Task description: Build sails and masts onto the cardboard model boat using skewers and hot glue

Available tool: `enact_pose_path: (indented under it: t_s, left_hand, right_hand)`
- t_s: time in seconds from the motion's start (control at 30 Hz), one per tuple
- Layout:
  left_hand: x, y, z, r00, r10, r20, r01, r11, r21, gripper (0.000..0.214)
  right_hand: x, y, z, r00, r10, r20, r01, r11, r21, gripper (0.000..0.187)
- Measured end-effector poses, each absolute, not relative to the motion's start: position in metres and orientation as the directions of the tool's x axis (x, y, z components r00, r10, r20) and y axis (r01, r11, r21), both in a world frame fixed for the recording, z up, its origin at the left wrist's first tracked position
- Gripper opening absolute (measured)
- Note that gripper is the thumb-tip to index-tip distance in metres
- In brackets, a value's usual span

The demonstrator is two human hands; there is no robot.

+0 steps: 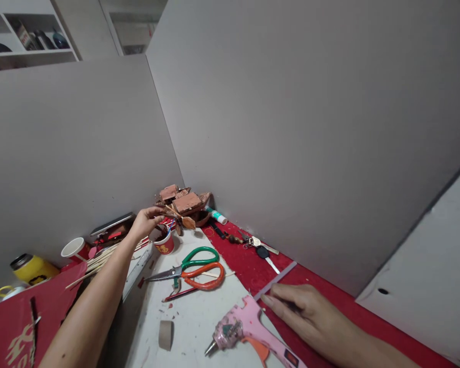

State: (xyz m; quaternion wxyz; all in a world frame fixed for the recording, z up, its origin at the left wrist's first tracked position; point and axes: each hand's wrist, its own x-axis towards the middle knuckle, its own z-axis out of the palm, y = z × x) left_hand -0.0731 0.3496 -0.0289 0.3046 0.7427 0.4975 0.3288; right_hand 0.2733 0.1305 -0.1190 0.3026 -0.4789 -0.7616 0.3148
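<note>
My left hand reaches to the far end, its fingers pinched beside a brown model made of rough pieces. A thin stick with a brown leaf-shaped piece extends from near my fingertips; what they grip is unclear. Just below stands a red and white paper cup with thin items in it. My right hand is closed, thumb and finger pinching a translucent glue stick at the back of a pink glue gun. The gun lies on its side, metal nozzle toward the lower left.
Scissors with green and orange handles lie on the white board, near a small grey-brown ring. Keys rest on red cloth. Wooden sticks, another cup and a yellow bottle stand left. Grey partitions enclose the back.
</note>
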Motion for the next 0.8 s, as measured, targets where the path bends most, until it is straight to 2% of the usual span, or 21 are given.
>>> enact_pose_path:
  t_s: [0.8]
  left_hand:
    - [-0.0726, 0.3469, -0.0294, 0.302, 0.944, 0.134, 0.557, -0.289, 0.779, 0.028]
  right_hand:
    - [0.2730, 0.1312, -0.1237, -0.353, 0.922, 0.157, 0.584, 0.348, -0.734, 0.045]
